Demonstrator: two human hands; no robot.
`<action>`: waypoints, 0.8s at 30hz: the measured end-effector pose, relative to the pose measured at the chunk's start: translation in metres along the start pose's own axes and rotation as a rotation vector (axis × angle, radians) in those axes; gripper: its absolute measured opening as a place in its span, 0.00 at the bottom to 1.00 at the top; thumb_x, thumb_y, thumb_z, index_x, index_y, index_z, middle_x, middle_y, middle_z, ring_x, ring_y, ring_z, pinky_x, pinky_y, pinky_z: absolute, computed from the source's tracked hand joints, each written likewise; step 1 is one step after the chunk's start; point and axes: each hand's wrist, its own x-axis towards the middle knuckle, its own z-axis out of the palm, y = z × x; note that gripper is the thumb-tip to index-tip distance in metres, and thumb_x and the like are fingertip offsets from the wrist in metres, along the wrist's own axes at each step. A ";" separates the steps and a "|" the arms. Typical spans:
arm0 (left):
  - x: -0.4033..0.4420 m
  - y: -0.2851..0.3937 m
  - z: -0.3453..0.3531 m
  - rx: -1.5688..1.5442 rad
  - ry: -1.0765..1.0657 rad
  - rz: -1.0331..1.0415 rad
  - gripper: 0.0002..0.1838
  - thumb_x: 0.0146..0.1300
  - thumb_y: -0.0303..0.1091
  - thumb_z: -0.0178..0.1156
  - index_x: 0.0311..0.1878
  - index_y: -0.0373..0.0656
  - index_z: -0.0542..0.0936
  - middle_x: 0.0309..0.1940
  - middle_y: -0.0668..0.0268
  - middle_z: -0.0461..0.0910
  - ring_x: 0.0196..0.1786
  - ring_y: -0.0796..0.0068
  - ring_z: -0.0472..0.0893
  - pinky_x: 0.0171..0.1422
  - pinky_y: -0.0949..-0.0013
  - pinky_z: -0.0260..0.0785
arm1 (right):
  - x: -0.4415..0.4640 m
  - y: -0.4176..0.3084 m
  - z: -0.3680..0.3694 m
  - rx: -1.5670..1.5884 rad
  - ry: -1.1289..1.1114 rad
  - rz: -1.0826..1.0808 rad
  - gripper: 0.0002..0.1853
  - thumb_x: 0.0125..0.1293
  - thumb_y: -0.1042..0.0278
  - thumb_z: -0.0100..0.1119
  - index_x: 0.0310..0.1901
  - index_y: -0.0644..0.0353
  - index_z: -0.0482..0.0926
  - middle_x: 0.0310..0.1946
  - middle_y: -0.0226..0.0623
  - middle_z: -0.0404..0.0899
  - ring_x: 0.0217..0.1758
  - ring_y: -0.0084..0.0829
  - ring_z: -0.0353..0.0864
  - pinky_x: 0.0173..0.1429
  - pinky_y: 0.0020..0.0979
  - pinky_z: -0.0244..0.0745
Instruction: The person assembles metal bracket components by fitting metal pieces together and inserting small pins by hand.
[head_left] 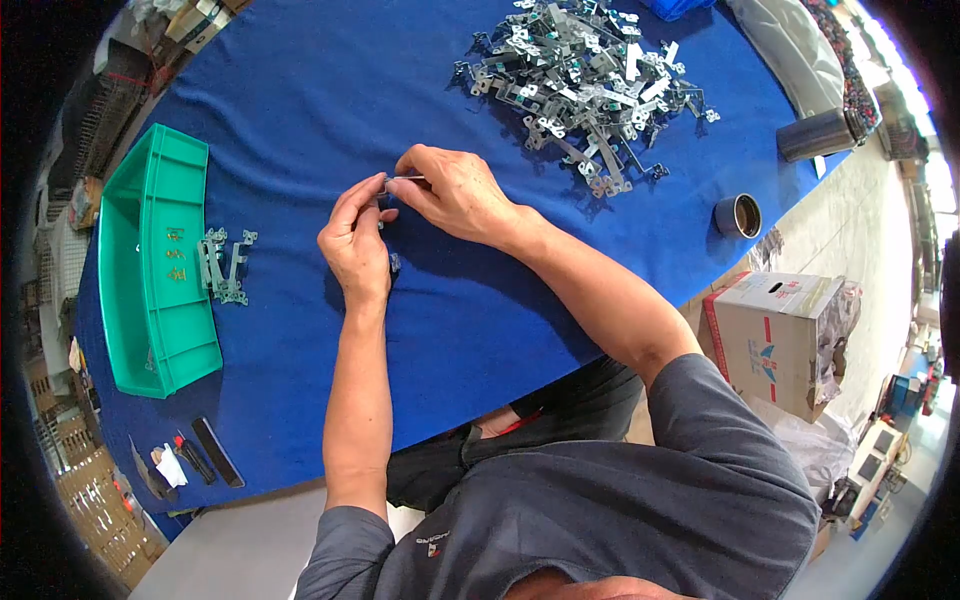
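"Mid-desk (290,110), left hand (358,235) and right hand (460,195) pinched what?"

"A thin silver metal piece (410,178), apparently, half hidden. Silvery metal brackets (237,268) near the left edge seemed done; the grey metal heap (590,90) rightward, undone."

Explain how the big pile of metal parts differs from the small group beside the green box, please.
The big pile has many parts; the small group has only a few.
The big pile is heaped and tangled, while the small group lies low.
The big pile is right of the right hand; the small group is left of the left hand.
Both look silvery and lie on the blue cloth.
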 end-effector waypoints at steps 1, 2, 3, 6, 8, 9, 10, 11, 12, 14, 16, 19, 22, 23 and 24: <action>0.000 0.000 0.000 0.001 0.002 -0.002 0.13 0.69 0.16 0.52 0.50 0.32 0.84 0.49 0.58 0.84 0.48 0.73 0.83 0.46 0.72 0.81 | 0.001 0.002 0.000 -0.041 -0.025 -0.015 0.12 0.68 0.62 0.59 0.35 0.63 0.79 0.29 0.46 0.82 0.33 0.49 0.84 0.36 0.47 0.77; 0.000 0.001 0.000 0.002 0.004 -0.004 0.13 0.69 0.16 0.52 0.50 0.32 0.84 0.49 0.58 0.84 0.48 0.73 0.83 0.46 0.72 0.81 | 0.001 0.003 -0.001 -0.082 -0.050 -0.030 0.11 0.68 0.62 0.60 0.34 0.63 0.79 0.29 0.46 0.82 0.33 0.49 0.84 0.36 0.47 0.77; 0.000 0.001 0.000 0.002 0.004 -0.004 0.13 0.69 0.16 0.52 0.50 0.32 0.84 0.49 0.58 0.84 0.48 0.73 0.83 0.46 0.72 0.81 | 0.001 0.003 0.000 -0.081 -0.050 -0.030 0.11 0.68 0.62 0.60 0.34 0.63 0.79 0.29 0.46 0.82 0.33 0.49 0.84 0.36 0.47 0.77; 0.001 -0.001 0.000 0.003 0.001 0.007 0.15 0.68 0.14 0.50 0.50 0.33 0.85 0.50 0.57 0.84 0.47 0.73 0.84 0.46 0.72 0.83 | 0.000 0.002 0.001 -0.057 -0.028 -0.017 0.12 0.68 0.62 0.60 0.34 0.63 0.79 0.30 0.47 0.82 0.33 0.49 0.84 0.36 0.47 0.77; 0.001 -0.004 -0.002 0.011 -0.009 0.016 0.15 0.69 0.15 0.50 0.50 0.33 0.85 0.50 0.57 0.84 0.47 0.73 0.84 0.46 0.72 0.83 | 0.000 0.001 0.001 -0.027 0.015 -0.025 0.12 0.69 0.64 0.60 0.32 0.64 0.77 0.27 0.43 0.80 0.30 0.44 0.82 0.34 0.42 0.74; 0.001 -0.002 -0.001 0.011 -0.009 0.016 0.15 0.69 0.15 0.50 0.50 0.33 0.85 0.50 0.57 0.84 0.47 0.73 0.84 0.46 0.72 0.83 | 0.000 0.001 0.001 -0.027 0.015 -0.025 0.12 0.69 0.64 0.60 0.32 0.64 0.77 0.27 0.43 0.80 0.30 0.44 0.82 0.34 0.42 0.74; 0.000 0.001 0.000 0.010 -0.004 -0.001 0.14 0.69 0.16 0.52 0.50 0.33 0.85 0.50 0.58 0.84 0.47 0.73 0.83 0.46 0.72 0.82 | 0.000 0.001 0.000 -0.040 0.004 -0.048 0.12 0.69 0.64 0.61 0.32 0.64 0.77 0.27 0.44 0.80 0.30 0.44 0.82 0.34 0.41 0.74; 0.000 0.003 0.001 0.008 0.002 -0.018 0.13 0.70 0.18 0.53 0.51 0.33 0.84 0.49 0.59 0.84 0.48 0.73 0.83 0.47 0.72 0.81 | 0.000 0.001 -0.001 -0.052 -0.008 -0.072 0.12 0.68 0.63 0.61 0.33 0.64 0.76 0.27 0.44 0.81 0.30 0.44 0.82 0.34 0.41 0.74; -0.001 0.002 0.001 0.008 0.002 -0.018 0.13 0.70 0.18 0.53 0.51 0.33 0.84 0.49 0.59 0.84 0.48 0.73 0.83 0.47 0.72 0.81 | 0.000 0.002 0.000 -0.052 -0.008 -0.072 0.12 0.68 0.63 0.61 0.33 0.64 0.76 0.27 0.44 0.81 0.30 0.44 0.82 0.34 0.41 0.74; -0.001 0.002 0.001 0.008 -0.002 -0.006 0.13 0.70 0.17 0.52 0.51 0.33 0.84 0.49 0.59 0.84 0.48 0.73 0.83 0.47 0.72 0.81 | 0.001 0.006 0.001 -0.120 -0.060 -0.026 0.12 0.67 0.61 0.60 0.33 0.63 0.77 0.30 0.47 0.83 0.34 0.49 0.84 0.36 0.47 0.77; 0.000 0.000 0.000 0.004 -0.001 -0.004 0.14 0.69 0.16 0.51 0.50 0.33 0.85 0.49 0.58 0.84 0.47 0.73 0.83 0.46 0.72 0.82 | 0.000 0.002 0.001 -0.065 -0.025 -0.029 0.12 0.68 0.62 0.61 0.33 0.64 0.77 0.29 0.46 0.82 0.31 0.47 0.83 0.35 0.44 0.75; 0.000 0.002 0.000 -0.001 0.003 -0.009 0.15 0.69 0.15 0.50 0.50 0.34 0.85 0.50 0.58 0.84 0.47 0.73 0.84 0.46 0.72 0.83 | -0.001 0.002 0.003 -0.012 0.038 -0.059 0.12 0.68 0.63 0.61 0.33 0.64 0.76 0.27 0.44 0.80 0.29 0.44 0.81 0.33 0.42 0.74; 0.000 0.001 0.000 0.004 0.007 -0.008 0.15 0.69 0.14 0.50 0.50 0.33 0.85 0.50 0.58 0.84 0.47 0.73 0.84 0.46 0.73 0.83 | 0.001 0.004 0.000 -0.075 -0.016 -0.056 0.11 0.68 0.63 0.61 0.35 0.63 0.77 0.28 0.45 0.81 0.31 0.46 0.82 0.35 0.44 0.75; 0.000 0.000 0.000 0.009 0.008 -0.002 0.15 0.69 0.14 0.51 0.50 0.33 0.85 0.50 0.58 0.84 0.47 0.73 0.84 0.46 0.73 0.83 | 0.001 0.004 -0.001 -0.137 -0.098 -0.027 0.11 0.67 0.62 0.61 0.36 0.63 0.77 0.29 0.46 0.82 0.33 0.49 0.83 0.36 0.47 0.76; 0.000 -0.001 0.000 0.009 0.007 -0.002 0.15 0.69 0.14 0.51 0.50 0.33 0.85 0.50 0.58 0.84 0.47 0.73 0.84 0.46 0.73 0.83 | 0.001 0.004 -0.001 -0.137 -0.098 -0.027 0.11 0.67 0.62 0.61 0.36 0.63 0.77 0.29 0.46 0.82 0.33 0.49 0.83 0.36 0.47 0.76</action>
